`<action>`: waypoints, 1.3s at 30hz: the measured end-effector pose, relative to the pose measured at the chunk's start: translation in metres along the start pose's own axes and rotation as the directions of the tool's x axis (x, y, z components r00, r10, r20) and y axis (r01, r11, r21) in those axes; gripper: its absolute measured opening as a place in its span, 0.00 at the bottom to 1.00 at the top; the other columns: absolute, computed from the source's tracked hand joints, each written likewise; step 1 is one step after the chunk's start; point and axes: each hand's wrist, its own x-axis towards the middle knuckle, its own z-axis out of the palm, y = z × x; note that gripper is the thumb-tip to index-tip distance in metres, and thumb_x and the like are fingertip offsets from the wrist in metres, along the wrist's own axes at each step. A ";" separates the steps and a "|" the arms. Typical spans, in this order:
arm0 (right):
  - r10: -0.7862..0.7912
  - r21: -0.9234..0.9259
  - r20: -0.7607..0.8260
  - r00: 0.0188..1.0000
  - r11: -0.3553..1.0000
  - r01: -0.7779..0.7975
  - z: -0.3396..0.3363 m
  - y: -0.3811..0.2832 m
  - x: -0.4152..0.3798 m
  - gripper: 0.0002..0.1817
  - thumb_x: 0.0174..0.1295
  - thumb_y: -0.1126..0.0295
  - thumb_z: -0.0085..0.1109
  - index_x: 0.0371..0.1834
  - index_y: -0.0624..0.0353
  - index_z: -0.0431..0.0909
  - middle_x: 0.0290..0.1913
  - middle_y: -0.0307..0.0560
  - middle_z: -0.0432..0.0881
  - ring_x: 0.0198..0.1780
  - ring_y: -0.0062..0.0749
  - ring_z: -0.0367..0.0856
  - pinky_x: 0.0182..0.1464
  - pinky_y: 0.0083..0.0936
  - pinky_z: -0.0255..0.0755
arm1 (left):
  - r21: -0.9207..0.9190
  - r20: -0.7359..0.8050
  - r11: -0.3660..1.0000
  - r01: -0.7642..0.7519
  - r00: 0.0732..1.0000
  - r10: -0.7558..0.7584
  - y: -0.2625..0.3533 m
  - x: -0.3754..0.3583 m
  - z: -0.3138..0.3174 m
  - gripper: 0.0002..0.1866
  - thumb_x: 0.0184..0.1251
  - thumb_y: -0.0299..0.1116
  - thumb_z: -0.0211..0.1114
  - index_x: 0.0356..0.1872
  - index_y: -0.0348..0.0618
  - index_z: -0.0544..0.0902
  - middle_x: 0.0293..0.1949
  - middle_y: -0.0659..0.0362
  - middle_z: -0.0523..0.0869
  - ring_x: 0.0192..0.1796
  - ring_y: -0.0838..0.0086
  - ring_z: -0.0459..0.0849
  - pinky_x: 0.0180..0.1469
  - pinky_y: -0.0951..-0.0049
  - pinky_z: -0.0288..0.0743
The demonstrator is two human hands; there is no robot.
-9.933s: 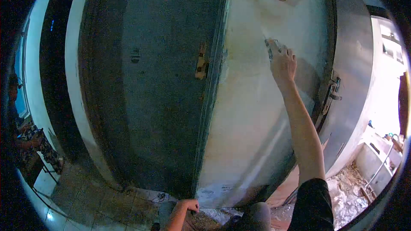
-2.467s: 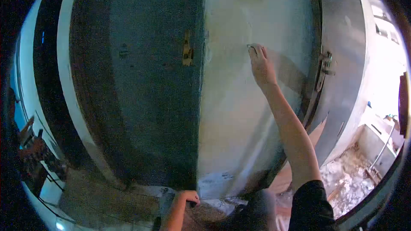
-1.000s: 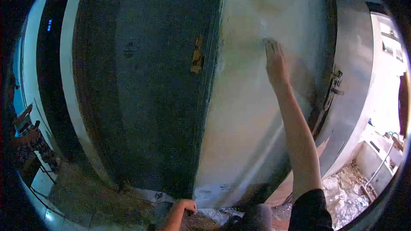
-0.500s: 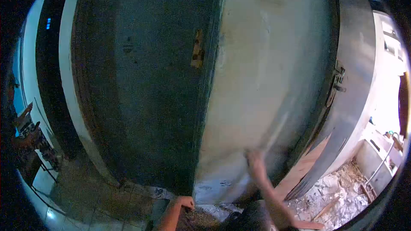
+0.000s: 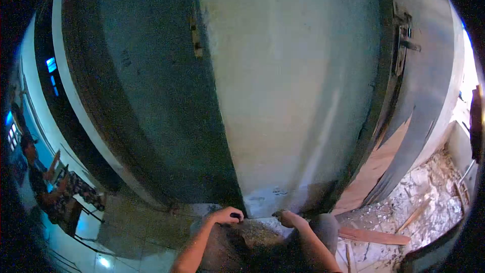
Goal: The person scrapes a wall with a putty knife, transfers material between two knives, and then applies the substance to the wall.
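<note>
My left hand [image 5: 225, 216] is curled closed low in front of my knees, near the foot of the wall. A small dark object [image 5: 236, 216] shows between its fingers, its kind unclear. My right hand [image 5: 290, 219] is closed too, over my right knee, fingers pinched on a small greyish piece that I cannot make out. Just beyond both hands is the pale plastered wall [image 5: 283, 96], with a whitish smeared patch [image 5: 265, 197] at its bottom. Crumbly brown material [image 5: 260, 233] lies on the floor between my legs.
A door with a metal handle [image 5: 411, 45] stands on the right, its lower edge peeling. Rubble [image 5: 414, 192] and a reddish board [image 5: 374, 236] lie on the floor there. On the left is a dark panel [image 5: 151, 96]; beyond it a person [image 5: 43, 179] sits on a chair.
My right hand has come down off the wall to beside my left hand. The view has tilted lower and turned right. My left hand stays low and closed.
</note>
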 end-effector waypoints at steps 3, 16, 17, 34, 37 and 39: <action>-0.084 0.085 0.019 0.996 0.993 0.083 -0.006 -0.012 0.005 0.24 0.57 0.72 0.48 0.58 0.70 0.64 0.45 0.65 0.77 0.44 0.51 0.78 0.44 0.40 0.73 | 0.180 -0.061 0.974 -0.134 0.987 0.147 0.041 -0.013 -0.037 0.13 0.57 0.27 0.60 0.45 0.42 0.78 0.48 0.56 0.81 0.46 0.72 0.79 0.48 0.69 0.73; -0.129 0.012 -0.134 0.983 0.991 0.131 0.014 0.007 0.007 0.15 0.50 0.71 0.50 0.43 0.56 0.77 0.43 0.47 0.80 0.38 0.35 0.80 0.40 0.34 0.72 | 0.770 -0.360 0.638 -0.026 0.807 0.467 0.449 -0.069 -0.240 0.08 0.56 0.29 0.64 0.36 0.39 0.80 0.34 0.60 0.83 0.39 0.78 0.80 0.44 0.75 0.73; -0.197 -0.187 -0.114 0.974 0.967 0.174 0.019 0.014 0.009 0.16 0.50 0.71 0.50 0.44 0.57 0.77 0.43 0.49 0.80 0.39 0.35 0.80 0.41 0.35 0.72 | 0.799 -0.379 0.601 -0.017 0.761 0.527 0.471 -0.068 -0.248 0.08 0.57 0.30 0.64 0.36 0.38 0.80 0.34 0.61 0.83 0.39 0.79 0.80 0.44 0.75 0.73; -0.050 0.049 -0.041 0.998 0.997 0.052 0.050 0.047 0.034 0.17 0.57 0.66 0.49 0.47 0.60 0.76 0.43 0.52 0.80 0.41 0.43 0.79 0.44 0.37 0.71 | 0.871 -0.059 -0.009 0.491 0.124 0.991 0.602 -0.103 -0.353 0.17 0.58 0.43 0.65 0.33 0.37 0.79 0.29 0.54 0.82 0.30 0.70 0.80 0.35 0.72 0.72; -0.090 0.017 -0.022 0.996 0.996 0.090 0.057 0.050 0.032 0.16 0.57 0.66 0.49 0.47 0.61 0.76 0.44 0.51 0.80 0.41 0.43 0.80 0.44 0.37 0.72 | 0.805 -0.303 0.197 0.560 0.102 0.948 0.526 -0.165 -0.345 0.15 0.65 0.40 0.59 0.33 0.35 0.78 0.24 0.58 0.76 0.27 0.79 0.73 0.33 0.75 0.68; -0.125 0.006 -0.021 0.992 0.992 0.125 0.063 0.053 0.034 0.16 0.58 0.66 0.50 0.47 0.62 0.76 0.45 0.51 0.80 0.40 0.43 0.80 0.44 0.37 0.72 | 0.632 -0.721 0.626 0.456 0.050 0.691 0.453 -0.187 -0.291 0.17 0.69 0.42 0.53 0.30 0.37 0.78 0.16 0.62 0.70 0.19 0.77 0.69 0.24 0.73 0.64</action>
